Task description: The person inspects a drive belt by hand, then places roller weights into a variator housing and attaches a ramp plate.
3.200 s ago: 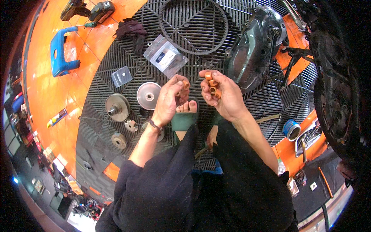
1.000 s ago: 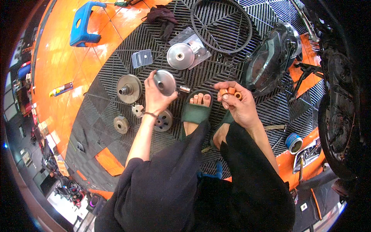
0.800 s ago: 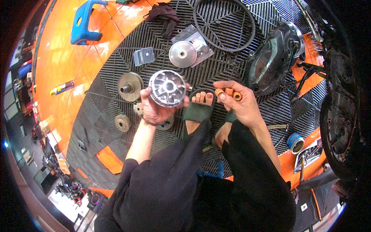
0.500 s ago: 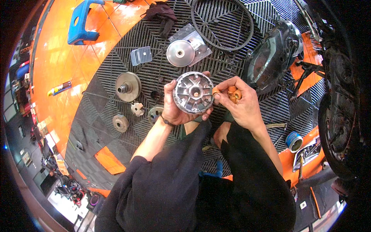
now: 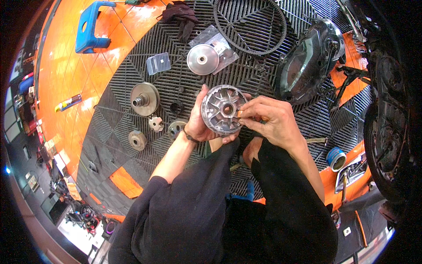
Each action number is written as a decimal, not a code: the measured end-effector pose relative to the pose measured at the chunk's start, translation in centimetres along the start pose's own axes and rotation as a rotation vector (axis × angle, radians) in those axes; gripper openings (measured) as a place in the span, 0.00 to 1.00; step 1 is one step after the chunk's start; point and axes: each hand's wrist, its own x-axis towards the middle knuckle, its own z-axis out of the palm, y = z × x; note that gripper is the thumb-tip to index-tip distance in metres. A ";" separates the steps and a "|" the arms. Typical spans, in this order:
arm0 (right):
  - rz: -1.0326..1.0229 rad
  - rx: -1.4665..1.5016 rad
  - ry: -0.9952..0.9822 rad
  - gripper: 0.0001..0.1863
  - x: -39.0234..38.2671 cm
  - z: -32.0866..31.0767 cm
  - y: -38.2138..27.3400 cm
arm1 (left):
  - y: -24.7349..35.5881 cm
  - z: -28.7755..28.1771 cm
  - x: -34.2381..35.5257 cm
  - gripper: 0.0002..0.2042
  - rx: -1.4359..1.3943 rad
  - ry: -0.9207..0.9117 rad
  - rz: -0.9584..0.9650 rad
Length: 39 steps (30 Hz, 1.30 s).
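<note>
My left hand (image 5: 198, 123) cradles a round silver variator housing (image 5: 212, 116), its ribbed inner side and centre bore facing up. At the housing's right edge my right hand (image 5: 281, 121) pinches a small orange variator roller (image 5: 239, 113) between thumb and fingertips. More orange rollers seem tucked in its curled fingers, mostly hidden. Left of my hands, a metal pulley with a shaft (image 5: 147, 100), a notched plate (image 5: 156, 123) and a round metal ring (image 5: 137, 140) lie on the mat. Beyond the housing, a shiny pulley disc (image 5: 209, 64) rests on a clear plastic bag (image 5: 225, 47).
A drive belt (image 5: 259, 53) and a dark cloth (image 5: 179, 16) lie at the far side of the slatted mat. A black engine cover (image 5: 314, 61) sits right, near the motorcycle (image 5: 387, 145). A blue stool (image 5: 81, 42) stands far left; a blue tin (image 5: 336, 159) is at right.
My right hand has moved left and inward, bringing the pinched roller to the housing's inner edge. The housing has tilted and shifted slightly right, with my left thumb higher along its side.
</note>
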 end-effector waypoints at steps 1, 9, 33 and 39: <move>0.014 0.005 0.000 0.10 -0.1 0.0 0.0 | 0.0 0.2 0.0 0.53 0.016 0.023 0.000; 0.226 0.145 0.051 0.15 -0.3 -0.9 -0.5 | -0.1 -1.4 -0.2 0.51 0.020 0.081 -0.001; 0.404 0.842 0.069 0.16 -0.8 -1.0 0.7 | 0.1 -0.5 0.2 0.49 -0.043 -0.061 -0.051; 0.184 0.179 0.000 0.14 0.1 -1.4 -1.2 | 0.1 -1.0 -0.1 0.50 -0.072 -0.081 -0.111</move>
